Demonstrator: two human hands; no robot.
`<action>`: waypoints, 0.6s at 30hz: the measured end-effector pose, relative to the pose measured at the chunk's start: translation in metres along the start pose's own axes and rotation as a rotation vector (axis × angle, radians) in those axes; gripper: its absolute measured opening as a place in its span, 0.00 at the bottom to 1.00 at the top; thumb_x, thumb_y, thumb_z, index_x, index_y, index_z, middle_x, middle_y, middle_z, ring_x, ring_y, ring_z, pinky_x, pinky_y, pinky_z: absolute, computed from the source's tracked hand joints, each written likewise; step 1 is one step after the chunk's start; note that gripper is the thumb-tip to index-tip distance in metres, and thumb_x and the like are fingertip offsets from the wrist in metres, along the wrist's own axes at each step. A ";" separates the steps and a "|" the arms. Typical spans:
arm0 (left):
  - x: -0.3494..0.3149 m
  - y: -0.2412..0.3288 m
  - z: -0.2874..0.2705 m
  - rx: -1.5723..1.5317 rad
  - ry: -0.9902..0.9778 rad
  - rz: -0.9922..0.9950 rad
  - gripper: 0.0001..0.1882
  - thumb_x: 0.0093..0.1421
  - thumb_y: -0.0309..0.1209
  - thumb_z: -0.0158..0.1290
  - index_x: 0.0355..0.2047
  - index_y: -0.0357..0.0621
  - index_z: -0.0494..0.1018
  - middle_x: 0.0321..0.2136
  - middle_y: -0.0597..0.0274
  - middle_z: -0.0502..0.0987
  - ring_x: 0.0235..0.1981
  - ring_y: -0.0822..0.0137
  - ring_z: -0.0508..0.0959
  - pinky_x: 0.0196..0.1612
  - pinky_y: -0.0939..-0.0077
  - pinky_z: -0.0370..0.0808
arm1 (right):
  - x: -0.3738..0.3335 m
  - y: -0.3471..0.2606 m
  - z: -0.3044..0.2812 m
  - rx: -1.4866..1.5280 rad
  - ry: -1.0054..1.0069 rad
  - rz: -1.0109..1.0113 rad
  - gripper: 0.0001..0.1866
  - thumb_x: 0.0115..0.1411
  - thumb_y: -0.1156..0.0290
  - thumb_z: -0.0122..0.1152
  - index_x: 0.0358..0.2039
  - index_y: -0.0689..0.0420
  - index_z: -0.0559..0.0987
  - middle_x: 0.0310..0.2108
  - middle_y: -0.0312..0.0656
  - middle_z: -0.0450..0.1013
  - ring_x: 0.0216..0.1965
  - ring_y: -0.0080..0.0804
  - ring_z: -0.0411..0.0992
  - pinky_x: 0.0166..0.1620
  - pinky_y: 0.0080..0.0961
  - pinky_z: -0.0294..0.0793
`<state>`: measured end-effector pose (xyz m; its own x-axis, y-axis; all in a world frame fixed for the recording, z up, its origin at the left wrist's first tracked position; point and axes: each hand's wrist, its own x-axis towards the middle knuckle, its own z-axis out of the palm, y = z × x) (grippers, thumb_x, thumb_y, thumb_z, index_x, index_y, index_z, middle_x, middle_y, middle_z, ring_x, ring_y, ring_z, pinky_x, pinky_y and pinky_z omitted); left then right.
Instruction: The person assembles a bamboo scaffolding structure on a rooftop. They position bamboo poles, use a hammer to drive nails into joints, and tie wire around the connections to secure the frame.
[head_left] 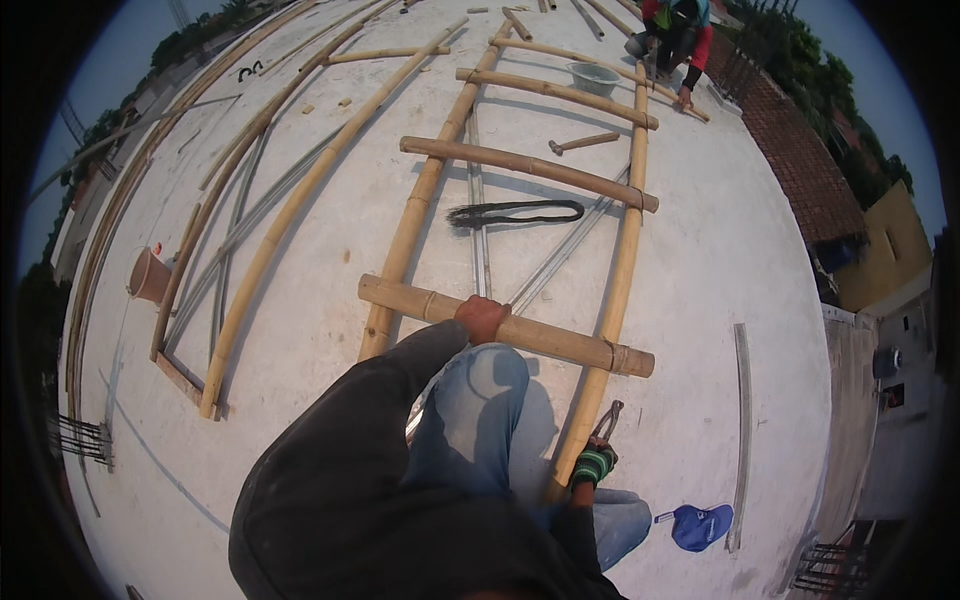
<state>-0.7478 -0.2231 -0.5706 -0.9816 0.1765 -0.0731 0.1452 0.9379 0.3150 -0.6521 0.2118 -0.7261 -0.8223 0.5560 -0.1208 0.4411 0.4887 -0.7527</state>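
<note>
My bare left hand point(482, 318) is closed over the middle of a thick bamboo crosspiece point(570, 344), the nearest rung of a ladder-like bamboo frame. That crosspiece lies across two long bamboo poles, the left pole point(412, 228) and the right pole point(620, 270). In a green and black striped glove, my right hand point(594, 464) is wrapped round the handles of a pair of pincers point(608, 420). The pincers sit just right of the right pole, jaws pointing away from me. Inside the frame lie a bundle of black tie wire point(520, 213) and a hammer point(584, 143).
A blue cap point(700, 527) lies at near right, beside a metal strip point(740, 430). Another bamboo pole point(270, 235) and a brown bucket point(149, 275) are at left. Another person point(680, 45) crouches at the far right, near a grey basin point(594, 78). Rebar point(85, 440) protrudes at left.
</note>
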 end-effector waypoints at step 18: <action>0.007 0.012 -0.013 0.005 -0.045 -0.013 0.24 0.46 0.41 0.71 0.41 0.43 0.79 0.31 0.48 0.85 0.36 0.44 0.86 0.43 0.46 0.80 | -0.003 -0.013 -0.006 -0.064 -0.116 0.156 0.14 0.51 0.62 0.76 0.30 0.61 0.85 0.44 0.56 0.77 0.44 0.52 0.79 0.51 0.48 0.81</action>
<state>-0.7542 -0.2146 -0.5547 -0.9769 0.1773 -0.1195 0.1331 0.9416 0.3092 -0.6535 0.2084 -0.7119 -0.7764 0.5491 -0.3093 0.5854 0.4466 -0.6767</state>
